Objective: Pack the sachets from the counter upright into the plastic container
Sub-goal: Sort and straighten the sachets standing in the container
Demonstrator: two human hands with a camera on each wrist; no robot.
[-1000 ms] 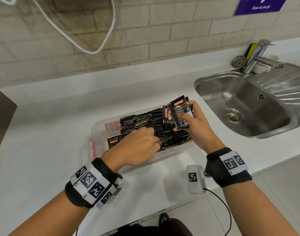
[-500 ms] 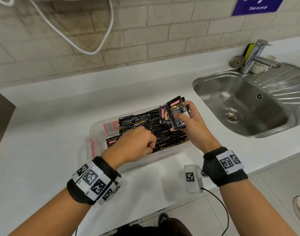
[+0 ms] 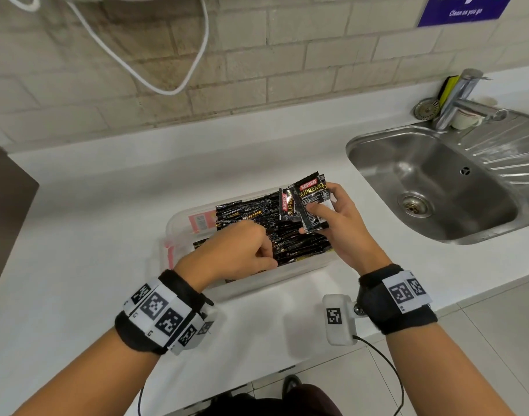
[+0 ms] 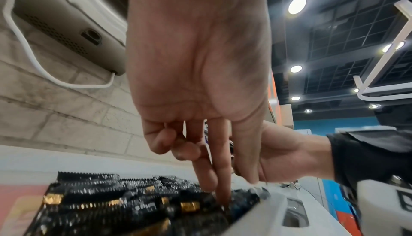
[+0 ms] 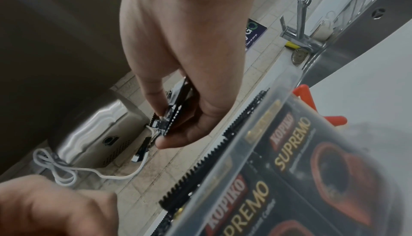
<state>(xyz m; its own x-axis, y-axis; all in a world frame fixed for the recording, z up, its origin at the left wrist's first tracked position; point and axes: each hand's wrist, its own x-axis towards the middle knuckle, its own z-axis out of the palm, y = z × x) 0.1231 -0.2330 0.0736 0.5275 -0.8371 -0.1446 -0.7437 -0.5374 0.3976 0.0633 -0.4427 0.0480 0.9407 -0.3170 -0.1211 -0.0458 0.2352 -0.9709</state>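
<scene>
Above the plastic container, right hand pinching two sachets, left hand's fingers poking between packed sachets

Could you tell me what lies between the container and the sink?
Only bare white counter lies between the container and the sink; the head view shows it. The right hand with its sachets hangs above the container's sink-side end.

Head looks down — wrists close, sharing container.

Black sachets with red-and-gold lettering; clear container with pink label.
</scene>
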